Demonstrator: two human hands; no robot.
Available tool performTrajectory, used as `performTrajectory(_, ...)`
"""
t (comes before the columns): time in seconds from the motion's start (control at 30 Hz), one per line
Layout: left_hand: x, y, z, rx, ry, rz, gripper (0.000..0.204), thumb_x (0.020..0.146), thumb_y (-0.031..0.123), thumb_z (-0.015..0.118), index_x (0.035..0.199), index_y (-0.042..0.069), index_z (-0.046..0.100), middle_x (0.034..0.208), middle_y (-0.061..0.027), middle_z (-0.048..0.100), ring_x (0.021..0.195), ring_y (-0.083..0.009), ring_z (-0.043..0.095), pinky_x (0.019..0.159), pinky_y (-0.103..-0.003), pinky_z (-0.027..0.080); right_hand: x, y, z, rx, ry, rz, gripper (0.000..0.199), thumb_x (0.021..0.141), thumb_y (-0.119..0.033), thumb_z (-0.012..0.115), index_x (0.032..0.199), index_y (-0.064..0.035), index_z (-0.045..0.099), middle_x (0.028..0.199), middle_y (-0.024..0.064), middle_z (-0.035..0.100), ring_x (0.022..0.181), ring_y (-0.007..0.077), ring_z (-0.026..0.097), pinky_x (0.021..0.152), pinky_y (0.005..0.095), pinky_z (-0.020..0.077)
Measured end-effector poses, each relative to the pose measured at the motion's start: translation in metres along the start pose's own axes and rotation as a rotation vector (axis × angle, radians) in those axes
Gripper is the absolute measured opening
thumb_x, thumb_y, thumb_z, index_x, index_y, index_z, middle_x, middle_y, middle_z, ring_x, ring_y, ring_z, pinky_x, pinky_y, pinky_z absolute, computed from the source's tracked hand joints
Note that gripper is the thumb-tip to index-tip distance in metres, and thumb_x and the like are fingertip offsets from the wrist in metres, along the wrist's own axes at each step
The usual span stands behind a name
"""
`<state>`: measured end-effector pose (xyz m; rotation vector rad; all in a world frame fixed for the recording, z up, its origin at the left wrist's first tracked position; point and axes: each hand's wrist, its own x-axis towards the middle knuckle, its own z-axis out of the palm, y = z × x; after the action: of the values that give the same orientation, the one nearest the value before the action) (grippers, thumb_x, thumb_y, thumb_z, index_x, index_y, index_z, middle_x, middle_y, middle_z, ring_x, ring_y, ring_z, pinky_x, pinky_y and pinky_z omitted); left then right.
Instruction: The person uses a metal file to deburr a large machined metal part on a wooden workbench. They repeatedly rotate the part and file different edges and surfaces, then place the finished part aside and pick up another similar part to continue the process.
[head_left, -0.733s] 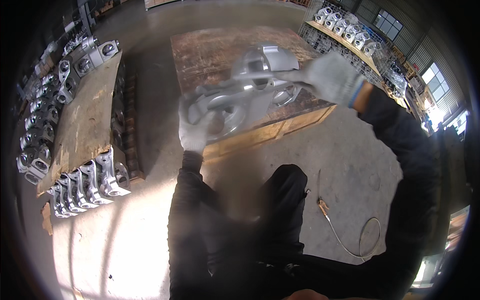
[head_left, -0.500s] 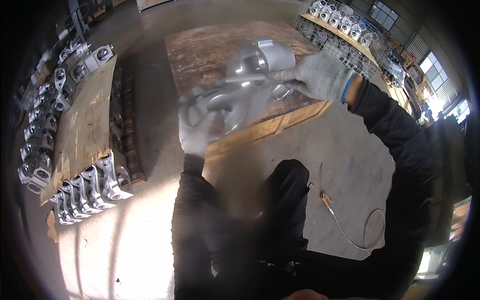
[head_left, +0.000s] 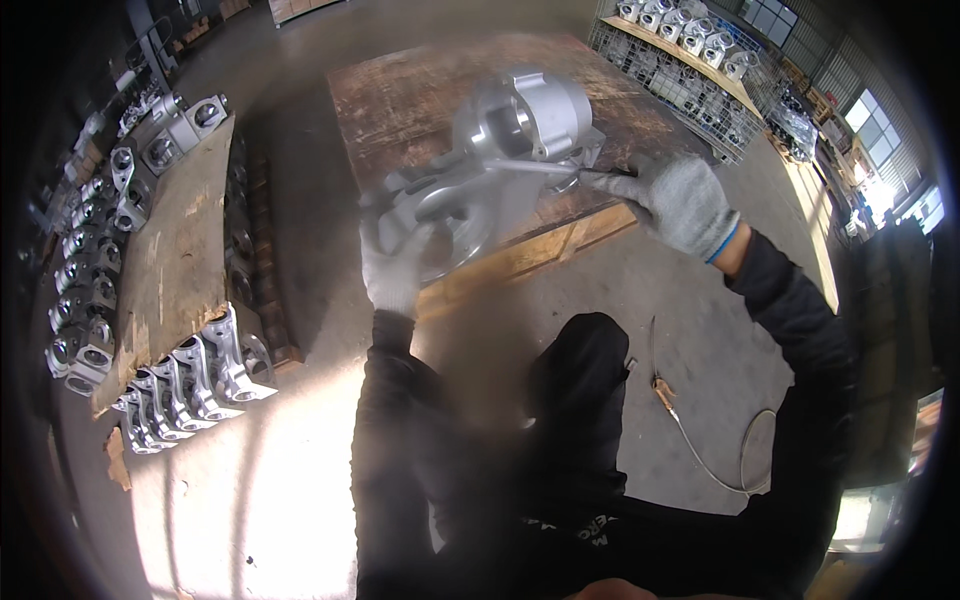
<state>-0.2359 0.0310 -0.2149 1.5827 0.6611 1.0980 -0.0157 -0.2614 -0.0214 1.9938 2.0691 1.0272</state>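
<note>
Both hands are in grey knit gloves and busy with one big silver metal casting (head_left: 500,160), which sits up in the air around 12 o'clock, just above centre of the view, over the near edge of a worn wooden pallet (head_left: 400,100). The left hand (head_left: 395,265) grips the casting from underneath at its lower end, fingers wrapped on the flat ring-shaped part. The right hand (head_left: 680,200), out at about 2 o'clock, is closed around a thin rod-like tool (head_left: 560,168) whose tip reaches across to the casting's round housing; can't tell exactly where it touches.

Around that: at 9 o'clock there's a long wooden board (head_left: 170,270) with rows of similar castings (head_left: 190,375) lined along its left and near edges. At 1 o'clock a wire rack (head_left: 690,85) holds more of them. On the concrete floor (head_left: 650,300) at roughly 4 o'clock lies a thin hose (head_left: 720,470) with a brass fitting on the end. Dark sleeves and dark trousers fill the bottom of the frame.
</note>
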Motion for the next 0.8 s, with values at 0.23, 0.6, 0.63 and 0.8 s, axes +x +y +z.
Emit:
performTrajectory(0.23,-0.001,0.001,-0.017,0.014,-0.175,-0.098,0.096,0.081,0.029,0.093,0.161,0.013,0.041,0.148,-0.0146,0.064,0.132,-0.0288,0.064,0.106,-0.041,0.055,-0.029,-0.012,0.004,-0.026,0.092,0.110,0.068,0.089,-0.016,0.072,0.152,-0.0390,0.064,0.082,0.0060,0.058,0.064,0.0241,0.058,0.064,0.0380,0.0499)
performTrajectory(0.6,0.001,-0.013,-0.007,0.221,-0.030,0.124,0.064,0.092,0.011,0.070,0.152,0.016,0.050,0.142,-0.0157,0.066,0.134,-0.0315,0.063,0.111,-0.043,0.049,-0.012,-0.022,0.031,-0.093,0.118,0.148,0.070,0.088,-0.017,0.070,0.154,-0.0401,0.061,0.084,0.0026,0.058,0.066,0.0179,0.059,0.063,0.0340,0.0477)
performTrajectory(0.63,0.001,-0.013,-0.006,0.244,-0.025,0.185,0.060,0.094,0.011,0.067,0.152,0.014,0.050,0.142,-0.0170,0.065,0.134,-0.0319,0.063,0.111,-0.043,0.049,-0.010,-0.022,0.036,-0.112,0.126,0.153,0.070,0.089,-0.018,0.069,0.154,-0.0401,0.061,0.084,0.0022,0.058,0.067,0.0174,0.060,0.063,0.0338,0.0474)
performTrajectory(0.8,-0.001,0.003,0.001,0.222,-0.001,0.102,0.063,0.090,0.006,0.072,0.150,0.010,0.051,0.143,-0.0144,0.062,0.134,-0.0273,0.060,0.113,-0.039,0.048,-0.002,-0.029,0.063,-0.084,0.260,0.142,0.053,0.093,-0.027,0.069,0.144,-0.0408,0.070,0.085,-0.0015,0.058,0.070,0.0150,0.060,0.070,0.0320,0.0498)
